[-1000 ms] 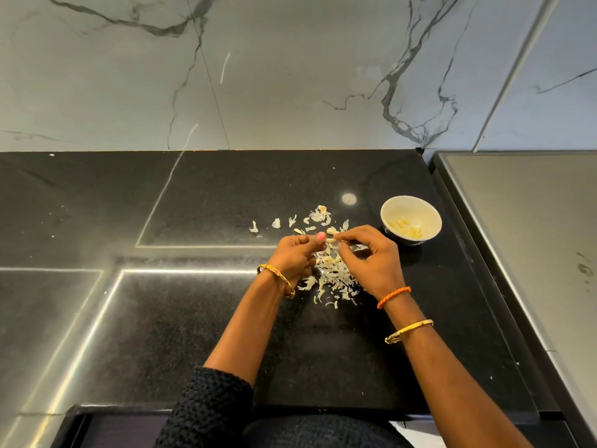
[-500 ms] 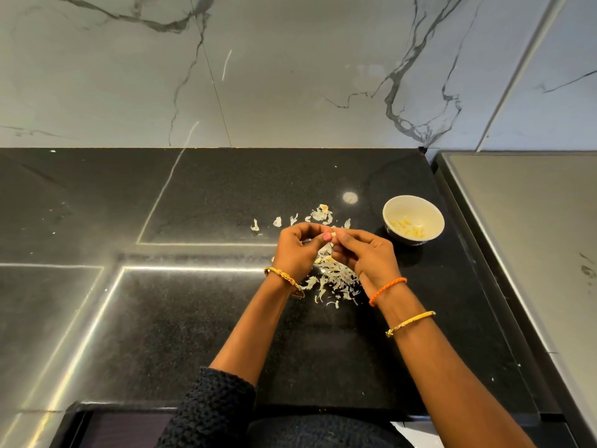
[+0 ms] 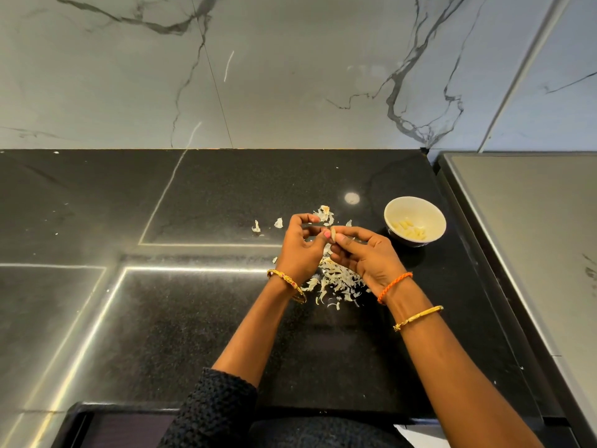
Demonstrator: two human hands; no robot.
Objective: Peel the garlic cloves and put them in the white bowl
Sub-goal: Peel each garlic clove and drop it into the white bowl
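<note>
A small pale garlic clove (image 3: 332, 236) is pinched between the fingertips of both hands above the black counter. My left hand (image 3: 300, 250) holds it from the left, thumb against it. My right hand (image 3: 365, 257) grips it from the right. Most of the clove is hidden by the fingers. The white bowl (image 3: 415, 221) stands a short way to the right of my hands, with several peeled cloves (image 3: 408, 229) inside. A heap of papery garlic skins (image 3: 337, 281) lies under and between my wrists.
Loose skin bits (image 3: 258, 226) lie scattered left of my hands and beyond them. The black counter (image 3: 193, 318) ends at a marble wall behind. A raised grey metal surface (image 3: 533, 237) borders the counter on the right, just past the bowl.
Both hands have drawn closer together and a little away from me, the fingertips now meeting on the clove. The bowl and skins have not moved.
</note>
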